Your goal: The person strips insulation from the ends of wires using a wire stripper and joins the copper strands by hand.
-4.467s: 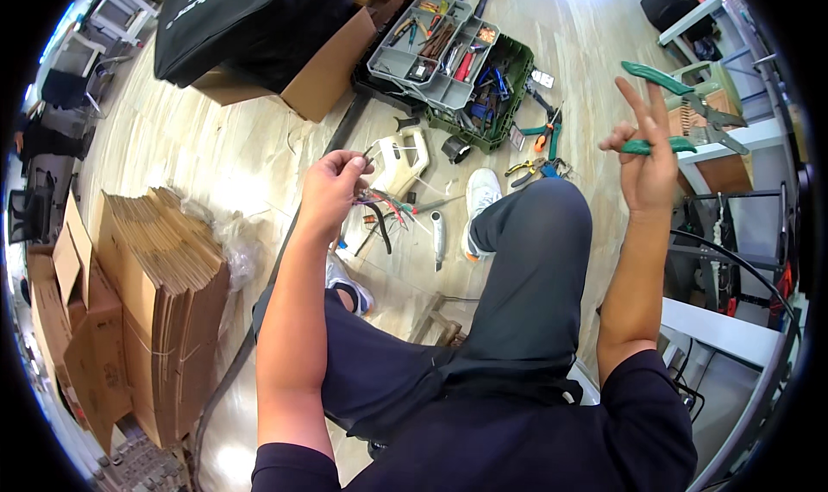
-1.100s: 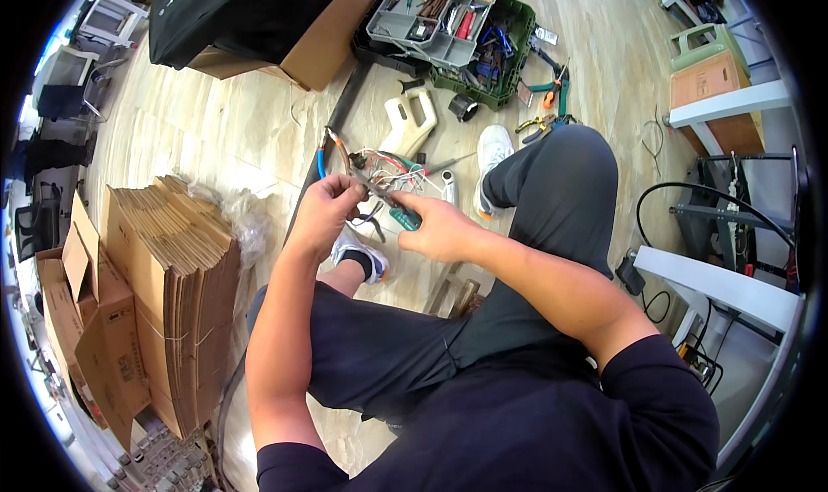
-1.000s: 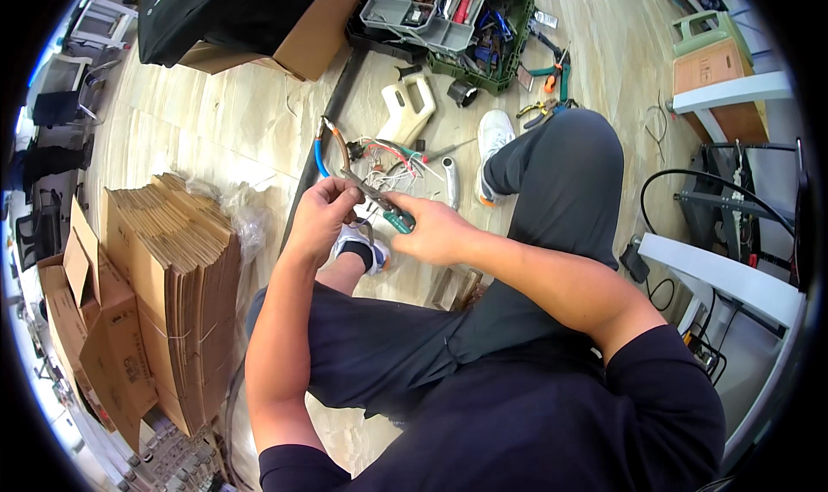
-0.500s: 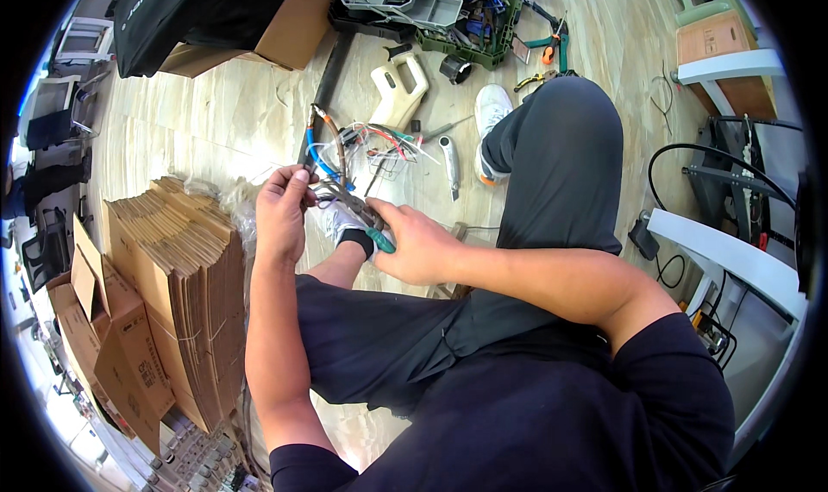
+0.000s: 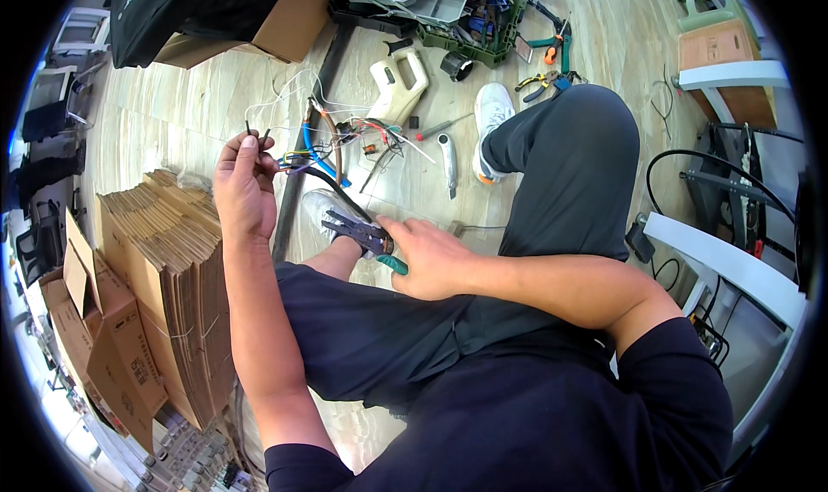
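Shifted left hand (image 5: 246, 181) away from pliers (image 5: 352, 231).
Pinching wires (image 5: 295, 157) already out of black cable (image 5: 338, 190), tips left loose; gripping pliers in right hand (image 5: 431, 257).

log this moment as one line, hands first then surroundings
left hand: holding thin wires | right hand: gripping green-handled pliers | between: black cable | ahead: open toolbox | left side: cardboard stack

Head camera is looking steeply down from wearer's head; wide fisheye is taking in hands (image 5: 429, 257) near, floor (image 5: 172, 117) farther below, bending straight edges toward border.
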Motion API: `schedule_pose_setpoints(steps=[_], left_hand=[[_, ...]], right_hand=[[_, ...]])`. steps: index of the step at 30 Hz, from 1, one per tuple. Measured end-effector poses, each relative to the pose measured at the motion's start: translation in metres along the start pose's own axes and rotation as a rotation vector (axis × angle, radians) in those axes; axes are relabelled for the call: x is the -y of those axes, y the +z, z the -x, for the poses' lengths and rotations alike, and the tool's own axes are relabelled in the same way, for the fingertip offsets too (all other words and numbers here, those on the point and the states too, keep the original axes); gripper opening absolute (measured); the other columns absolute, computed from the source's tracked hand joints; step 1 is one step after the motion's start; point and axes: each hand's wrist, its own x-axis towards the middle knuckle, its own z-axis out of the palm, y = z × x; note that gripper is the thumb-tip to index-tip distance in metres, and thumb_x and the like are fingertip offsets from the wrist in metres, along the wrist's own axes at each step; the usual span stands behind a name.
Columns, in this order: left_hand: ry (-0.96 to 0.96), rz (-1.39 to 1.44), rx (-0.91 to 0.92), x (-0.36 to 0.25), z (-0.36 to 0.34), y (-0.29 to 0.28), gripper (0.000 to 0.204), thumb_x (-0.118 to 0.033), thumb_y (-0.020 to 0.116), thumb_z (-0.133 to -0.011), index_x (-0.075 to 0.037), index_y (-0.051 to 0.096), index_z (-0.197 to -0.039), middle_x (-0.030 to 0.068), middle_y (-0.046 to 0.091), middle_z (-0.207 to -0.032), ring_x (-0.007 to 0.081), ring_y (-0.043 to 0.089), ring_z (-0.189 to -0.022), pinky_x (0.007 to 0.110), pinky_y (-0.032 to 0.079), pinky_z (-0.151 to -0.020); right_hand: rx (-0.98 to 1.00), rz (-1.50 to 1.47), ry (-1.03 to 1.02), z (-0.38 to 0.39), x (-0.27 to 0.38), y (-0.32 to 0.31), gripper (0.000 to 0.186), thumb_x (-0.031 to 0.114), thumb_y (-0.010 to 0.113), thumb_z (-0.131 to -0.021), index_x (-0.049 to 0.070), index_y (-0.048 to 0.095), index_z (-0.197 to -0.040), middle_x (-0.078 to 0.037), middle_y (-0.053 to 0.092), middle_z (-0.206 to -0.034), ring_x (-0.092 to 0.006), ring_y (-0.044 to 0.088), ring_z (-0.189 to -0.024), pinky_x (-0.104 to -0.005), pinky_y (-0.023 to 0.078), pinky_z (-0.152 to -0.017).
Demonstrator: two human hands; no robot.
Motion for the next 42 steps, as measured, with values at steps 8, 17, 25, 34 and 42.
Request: schedule_pose_setpoints(steps=[8, 17, 25, 34, 42], left_hand=[[0.036, 0.039, -0.117, -0.008, -0.004, -0.007, 0.012, -0.010, 0.056, -0.095, -0.001, 0.057, -0.103, 0.0130, 0.064, -0.094, 0.0132, 0.056, -0.068, 0.025, 0.049, -0.066], [0.069, 0.082, -0.157, -0.009, -0.007, -0.010, 0.012, -0.011, 0.056, -0.096, -0.001, 0.057, -0.104, 0.0146, 0.063, -0.097, 0.0130, 0.055, -0.070, 0.026, 0.049, -0.065], [0.143, 0.166, -0.163, -0.022, -0.005, -0.009, 0.010, -0.011, 0.056, -0.096, -0.003, 0.059, -0.101, 0.0120, 0.064, -0.095, 0.0121, 0.056, -0.070, 0.027, 0.049, -0.066], [0.120, 0.153, -0.169, -0.023, -0.011, -0.020, 0.011, -0.011, 0.055, -0.096, -0.002, 0.059, -0.102, 0.0138, 0.065, -0.100, 0.0143, 0.059, -0.075, 0.029, 0.052, -0.071], [0.111, 0.097, -0.155, -0.019, -0.018, -0.019, 0.011, -0.011, 0.053, -0.097, -0.002, 0.057, -0.103, 0.0166, 0.064, -0.105, 0.0181, 0.062, -0.085, 0.033, 0.053, -0.080]], right_hand=[[0.098, 0.099, -0.007, 0.000, 0.006, -0.001, 0.078, 0.027, 0.064, -0.079, 0.001, 0.030, -0.144, -0.024, 0.051, -0.121, -0.0380, 0.050, -0.115, -0.0436, 0.043, -0.098], [0.161, 0.161, -0.032, -0.001, 0.003, 0.001, 0.078, 0.028, 0.064, -0.080, 0.001, 0.029, -0.145, -0.025, 0.051, -0.123, -0.0374, 0.049, -0.117, -0.0443, 0.042, -0.098], [0.154, 0.177, -0.054, -0.002, 0.001, 0.001, 0.077, 0.027, 0.064, -0.080, 0.001, 0.030, -0.144, -0.025, 0.050, -0.123, -0.0375, 0.049, -0.116, -0.0452, 0.043, -0.097], [0.209, 0.225, -0.047, -0.002, 0.004, 0.000, 0.073, 0.025, 0.065, -0.079, -0.001, 0.034, -0.139, -0.025, 0.051, -0.123, -0.0373, 0.049, -0.116, -0.0462, 0.044, -0.095], [0.238, 0.348, -0.052, -0.002, 0.005, 0.001, 0.073, 0.026, 0.066, -0.078, -0.002, 0.036, -0.139, -0.024, 0.051, -0.124, -0.0367, 0.051, -0.116, -0.0462, 0.045, -0.094]])
